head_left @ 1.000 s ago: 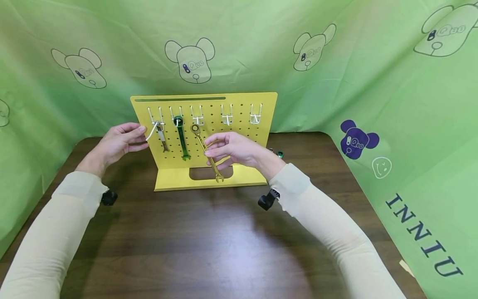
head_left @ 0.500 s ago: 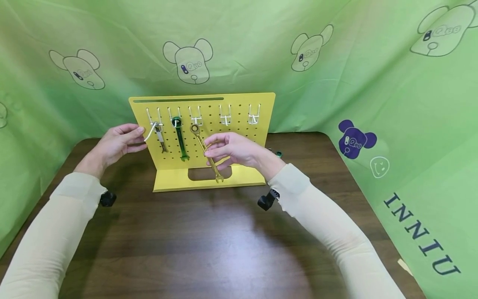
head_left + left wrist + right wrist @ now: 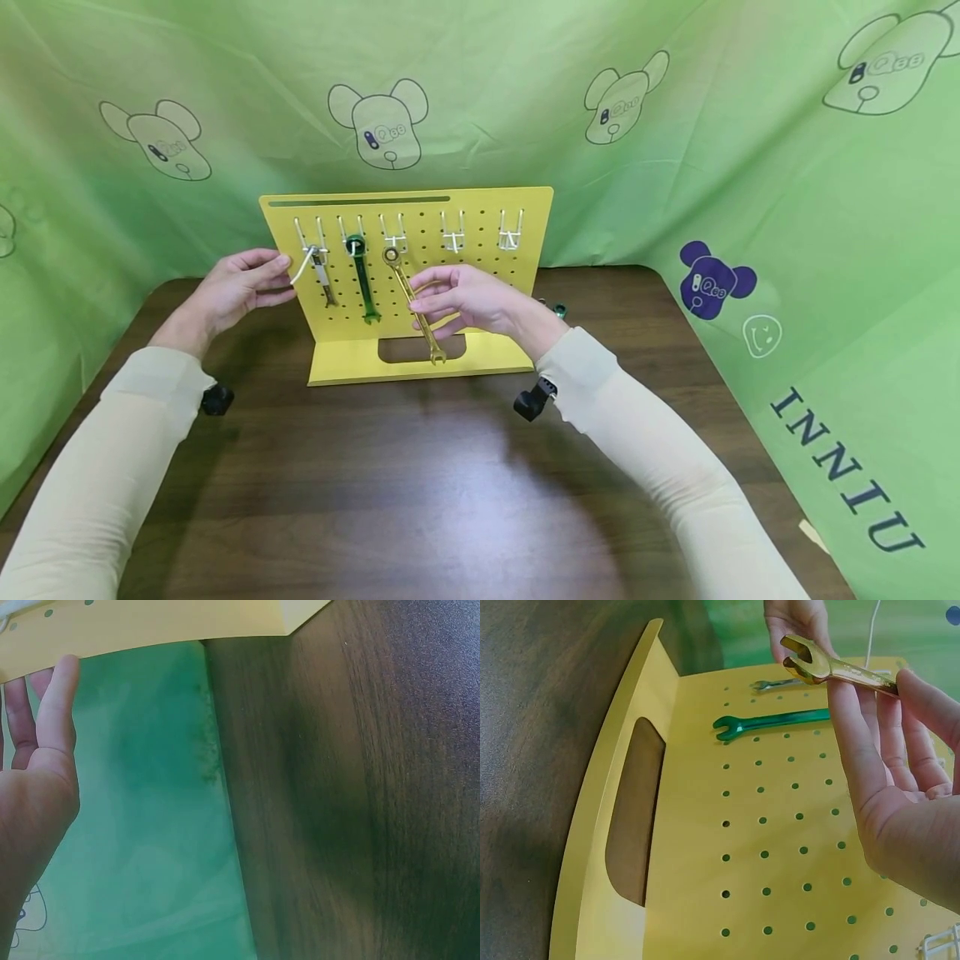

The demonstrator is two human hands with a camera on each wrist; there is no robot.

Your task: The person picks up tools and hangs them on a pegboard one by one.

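My right hand (image 3: 468, 300) pinches a gold combination wrench (image 3: 415, 302) by its shaft. The wrench's ring end (image 3: 392, 256) is up by the third white hook (image 3: 393, 233); its open end points down, and in the right wrist view that open end (image 3: 810, 661) shows close up. At the yellow pegboard's (image 3: 487, 292) left edge, my left hand (image 3: 243, 287) grips the board between thumb and fingers, as the left wrist view of the hand (image 3: 45, 750) also shows. A silver wrench (image 3: 323, 275) and a green wrench (image 3: 363, 283) hang from the first two hooks.
Two more hooks, a fourth (image 3: 453, 233) and a fifth (image 3: 511, 232), carry nothing. Behind the board's right side, a green-ended tool (image 3: 560, 311) lies partly hidden on the dark wooden table (image 3: 360, 492). Green printed cloth (image 3: 495, 100) surrounds the table's back and sides.
Both hands stay almost where they were. The gold wrench has barely shifted, its lower end moving slightly left. The whole view has drifted a little.
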